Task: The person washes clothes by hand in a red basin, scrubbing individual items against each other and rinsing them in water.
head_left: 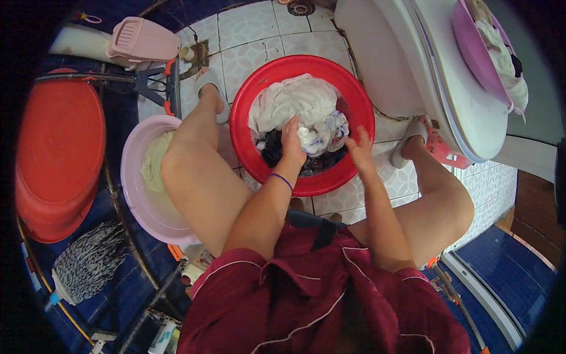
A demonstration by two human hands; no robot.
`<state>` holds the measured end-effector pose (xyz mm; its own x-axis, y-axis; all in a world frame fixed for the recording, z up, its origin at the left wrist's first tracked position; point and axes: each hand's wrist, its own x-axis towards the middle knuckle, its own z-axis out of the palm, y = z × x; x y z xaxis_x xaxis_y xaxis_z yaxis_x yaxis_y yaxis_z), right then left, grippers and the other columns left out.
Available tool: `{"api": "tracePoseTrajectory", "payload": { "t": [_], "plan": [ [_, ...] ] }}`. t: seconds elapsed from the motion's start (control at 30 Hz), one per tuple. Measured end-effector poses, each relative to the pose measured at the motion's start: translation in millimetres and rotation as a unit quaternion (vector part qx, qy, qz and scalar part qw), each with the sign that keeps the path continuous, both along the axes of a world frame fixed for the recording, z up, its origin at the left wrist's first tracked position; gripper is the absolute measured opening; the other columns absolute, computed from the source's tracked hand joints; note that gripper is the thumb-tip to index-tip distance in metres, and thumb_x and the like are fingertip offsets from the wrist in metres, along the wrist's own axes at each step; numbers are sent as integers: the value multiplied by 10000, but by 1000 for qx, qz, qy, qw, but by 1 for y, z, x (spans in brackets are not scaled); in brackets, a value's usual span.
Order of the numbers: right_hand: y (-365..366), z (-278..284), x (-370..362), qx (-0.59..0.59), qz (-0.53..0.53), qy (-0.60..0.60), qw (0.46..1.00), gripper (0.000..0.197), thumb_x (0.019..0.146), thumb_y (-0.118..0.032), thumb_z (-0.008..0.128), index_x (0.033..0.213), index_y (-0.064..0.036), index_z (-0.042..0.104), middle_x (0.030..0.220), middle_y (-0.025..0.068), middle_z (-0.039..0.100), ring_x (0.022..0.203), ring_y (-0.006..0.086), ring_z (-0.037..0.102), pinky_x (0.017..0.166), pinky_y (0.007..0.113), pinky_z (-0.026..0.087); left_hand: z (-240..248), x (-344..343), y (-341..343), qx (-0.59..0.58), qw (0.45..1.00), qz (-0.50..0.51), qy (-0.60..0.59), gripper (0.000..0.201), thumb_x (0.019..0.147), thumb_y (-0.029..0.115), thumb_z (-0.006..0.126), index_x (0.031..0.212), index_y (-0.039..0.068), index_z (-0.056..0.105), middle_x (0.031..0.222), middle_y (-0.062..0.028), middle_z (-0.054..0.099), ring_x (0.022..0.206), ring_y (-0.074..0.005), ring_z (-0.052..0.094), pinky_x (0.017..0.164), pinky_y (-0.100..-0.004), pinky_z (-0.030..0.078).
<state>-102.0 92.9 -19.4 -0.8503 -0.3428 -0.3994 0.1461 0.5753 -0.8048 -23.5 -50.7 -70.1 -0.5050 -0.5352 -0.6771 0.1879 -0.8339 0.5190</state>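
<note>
A red plastic basin (242, 127) stands on the tiled floor between my legs, with wet laundry in it. A white cloth (292, 100) is heaped at its far side, and dark cloth (272, 147) lies in water at the near left. Between my hands is a bunched white garment with blue-purple patterning (321, 134). My left hand (292, 140) rests against its left side, fingers extended and not wrapped round it. At the bundle's right, my right hand (361, 150) is open with fingers spread, close to the basin's rim; whether it touches the cloth is unclear.
A pale purple basin (132, 159) with light yellow-green cloth (154, 168) stands beside my left leg. Farther left are a red basin (62, 153) and a mop head (88, 262). A purple basin of clothes (480, 53) sits on a white appliance (471, 112) at the right.
</note>
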Motion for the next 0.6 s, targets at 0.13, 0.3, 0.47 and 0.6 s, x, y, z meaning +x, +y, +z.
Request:
{"api": "tracePoseTrajectory", "payload": {
  "t": [0.13,0.3,0.47,0.6],
  "plan": [
    [-22,15,37,-139,-207,-468,848,639,693,-491,492,1141,-53,366,1128,127,412,1044,287,382,801,370,375,57,-10,37,-130,983,-57,-113,194,745,180,510,907,74,496,879,-44,498,782,-138,476,681,-258,390],
    [-4,-28,36,-443,-33,-315,839,399,786,-377,397,1025,-60,438,926,88,521,833,205,518,713,321,436,61,-2,78,-473,848,-209,-117,176,670,50,543,841,47,505,800,-70,509,765,-177,490,696,-281,384],
    [-44,18,64,-361,-222,-379,823,277,776,-72,359,1046,-68,424,981,79,507,868,187,510,744,304,427,28,-6,22,-482,802,-144,-322,136,629,89,569,756,77,522,790,-123,504,760,-271,478,695,-343,373],
    [-9,-30,36,-396,-145,-335,842,275,790,-151,315,987,-27,461,918,100,522,824,217,522,702,315,429,57,-7,76,-573,776,-200,-172,100,617,98,561,708,87,521,779,-123,492,813,-276,436,742,-349,328]
  ]
}}
